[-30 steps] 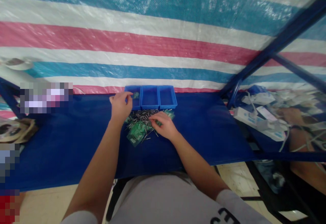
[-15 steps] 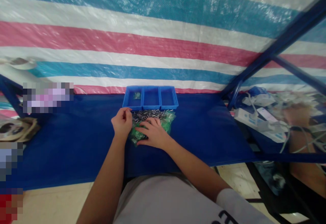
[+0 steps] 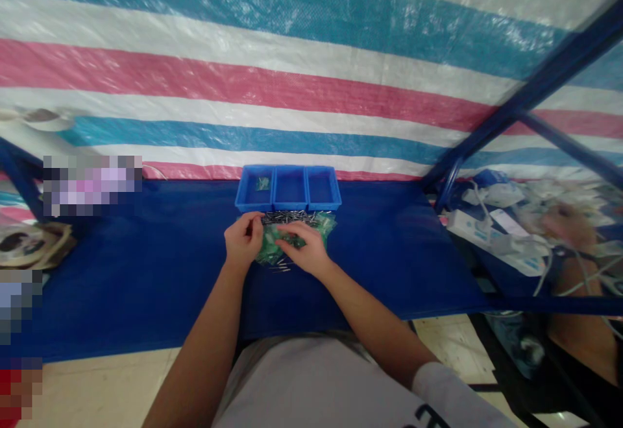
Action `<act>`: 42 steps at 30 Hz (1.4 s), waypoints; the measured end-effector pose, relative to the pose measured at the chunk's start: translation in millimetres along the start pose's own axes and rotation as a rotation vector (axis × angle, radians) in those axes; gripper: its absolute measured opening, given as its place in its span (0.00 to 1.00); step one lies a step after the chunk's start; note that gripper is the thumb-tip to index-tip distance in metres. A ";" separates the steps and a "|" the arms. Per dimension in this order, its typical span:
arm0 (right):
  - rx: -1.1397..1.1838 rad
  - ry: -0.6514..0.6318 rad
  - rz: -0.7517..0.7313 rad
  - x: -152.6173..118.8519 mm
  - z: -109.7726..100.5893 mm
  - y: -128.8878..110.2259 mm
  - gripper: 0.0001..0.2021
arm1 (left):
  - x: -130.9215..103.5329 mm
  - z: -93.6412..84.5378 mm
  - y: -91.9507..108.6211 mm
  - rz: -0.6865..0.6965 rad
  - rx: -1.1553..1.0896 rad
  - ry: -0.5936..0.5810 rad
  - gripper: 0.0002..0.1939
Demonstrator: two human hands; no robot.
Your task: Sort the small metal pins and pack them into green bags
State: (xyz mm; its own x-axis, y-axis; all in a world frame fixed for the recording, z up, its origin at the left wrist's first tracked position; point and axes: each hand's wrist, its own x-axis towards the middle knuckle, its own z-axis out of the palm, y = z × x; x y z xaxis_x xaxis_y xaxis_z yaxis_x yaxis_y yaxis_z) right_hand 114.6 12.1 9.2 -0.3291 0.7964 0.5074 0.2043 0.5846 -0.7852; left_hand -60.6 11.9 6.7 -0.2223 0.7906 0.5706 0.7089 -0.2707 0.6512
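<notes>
My left hand (image 3: 243, 238) is closed, thumb and fingers pressed together at the left edge of a pile of green plastic bags (image 3: 267, 249). What it grips, if anything, is too small to tell. My right hand (image 3: 307, 246) reaches over the pile with curved fingers, thumb and forefinger apart, their tips by the green plastic. Many thin metal pins or screws (image 3: 292, 216) lie behind the hands, and a few loose ones (image 3: 282, 266) lie in front. Just beyond is a blue three-compartment tray (image 3: 290, 188); its left compartment contains a small greenish packet (image 3: 263, 183).
The blue table (image 3: 389, 253) reaches to a striped plastic sheet (image 3: 292, 104) behind. On the right, past a blue metal frame (image 3: 487, 133), are a white power strip (image 3: 496, 243), cables, clear plastic bags and another person's arm (image 3: 574, 279). A brown tape roll (image 3: 36, 246) lies far left.
My left hand has shifted slightly right, toward the pile. The right hand has drawn its spread fingers into a curve, and loose metal pieces now show in front of the bags.
</notes>
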 end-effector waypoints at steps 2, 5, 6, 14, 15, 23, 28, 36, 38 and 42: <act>0.094 0.120 0.053 1.4 -4.1 4.0 0.19 | -2.3 1.3 2.7 0.077 -0.008 -0.056 0.13; 0.198 0.190 0.086 2.4 -10.4 9.3 0.23 | -3.4 4.7 12.1 0.149 -0.002 -0.104 0.15; 0.211 0.190 0.088 2.8 -12.4 10.5 0.23 | -3.1 6.3 16.5 0.163 0.002 -0.118 0.16; 0.165 0.270 0.085 7.0 -20.6 13.0 0.21 | -1.9 21.1 47.4 0.000 -0.101 -0.061 0.07; 0.108 0.310 0.070 6.7 -20.9 11.0 0.21 | -2.5 22.3 47.5 -0.052 -0.121 -0.013 0.07; -0.267 -0.554 -0.422 -6.5 -2.3 -20.7 0.04 | -4.6 21.0 9.0 -0.274 -0.155 0.285 0.07; -0.354 -0.850 -0.513 -16.5 18.8 -31.0 0.11 | 1.2 15.2 -2.1 -0.322 -0.158 0.351 0.08; -0.412 -0.841 -0.524 -19.9 25.4 -26.2 0.10 | 0.3 11.5 9.2 -0.245 -0.002 0.316 0.08; -0.425 -0.829 -0.535 -19.5 25.4 -26.4 0.10 | -0.1 12.1 8.2 -0.233 0.010 0.314 0.08; -0.494 -0.712 -0.513 -13.9 17.0 -26.7 0.10 | -2.7 11.9 5.2 -0.196 0.038 0.351 0.08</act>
State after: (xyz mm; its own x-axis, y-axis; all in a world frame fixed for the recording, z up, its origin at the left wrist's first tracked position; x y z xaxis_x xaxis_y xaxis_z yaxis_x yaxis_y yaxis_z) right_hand 98.1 -17.2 17.1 -0.9258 0.2471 0.2859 0.1897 0.9582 -0.2139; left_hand -48.4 14.9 2.5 -0.5657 0.5880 0.5781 0.6533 -0.1080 0.7493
